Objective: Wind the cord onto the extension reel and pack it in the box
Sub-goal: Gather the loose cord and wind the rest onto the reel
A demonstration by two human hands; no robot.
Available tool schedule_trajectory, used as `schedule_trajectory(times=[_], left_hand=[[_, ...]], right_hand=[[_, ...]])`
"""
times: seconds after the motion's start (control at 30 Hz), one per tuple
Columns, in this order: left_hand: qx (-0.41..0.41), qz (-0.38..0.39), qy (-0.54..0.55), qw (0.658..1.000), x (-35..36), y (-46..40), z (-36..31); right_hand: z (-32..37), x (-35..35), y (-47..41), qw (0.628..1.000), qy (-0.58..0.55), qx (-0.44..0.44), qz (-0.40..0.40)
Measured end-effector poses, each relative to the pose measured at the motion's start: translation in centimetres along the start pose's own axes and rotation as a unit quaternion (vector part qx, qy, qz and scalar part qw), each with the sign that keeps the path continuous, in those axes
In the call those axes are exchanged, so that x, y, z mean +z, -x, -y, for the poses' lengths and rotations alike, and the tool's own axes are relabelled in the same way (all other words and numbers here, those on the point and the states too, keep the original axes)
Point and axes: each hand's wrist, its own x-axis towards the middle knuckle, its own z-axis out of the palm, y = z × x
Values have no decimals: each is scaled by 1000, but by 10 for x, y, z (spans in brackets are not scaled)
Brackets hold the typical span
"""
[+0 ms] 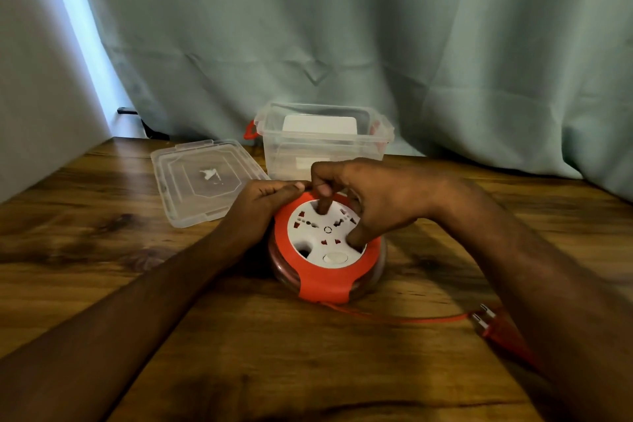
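An orange and white extension reel (323, 279) lies flat on the wooden table (239, 353), its socket face up. My left hand (265, 204) grips the reel's far left rim. My right hand (370, 202) is over the white socket face, with a finger and the thumb poked into its round holes. A short length of red cord (404, 319) runs from the reel's near edge to the right and ends in a red plug (493, 325) lying on the table. The clear plastic box (325, 140) stands open behind the reel.
The box's clear lid (202, 178) lies flat on the table to the left of the box. A white object rests inside the box. A green curtain (376, 27) hangs behind the table, and a pale wall stands at the left.
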Motion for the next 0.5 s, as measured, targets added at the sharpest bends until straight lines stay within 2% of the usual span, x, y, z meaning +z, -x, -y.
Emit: schedule_trajectory(times=[0.27,0.5], left_hand=[[9,-45,3,999,0,-6,5],[15,-28,-15,999,-2,-6,6]], right_hand=[[10,6,0,994,97,3,-58],[15,12,-6,987,158,14,-38]])
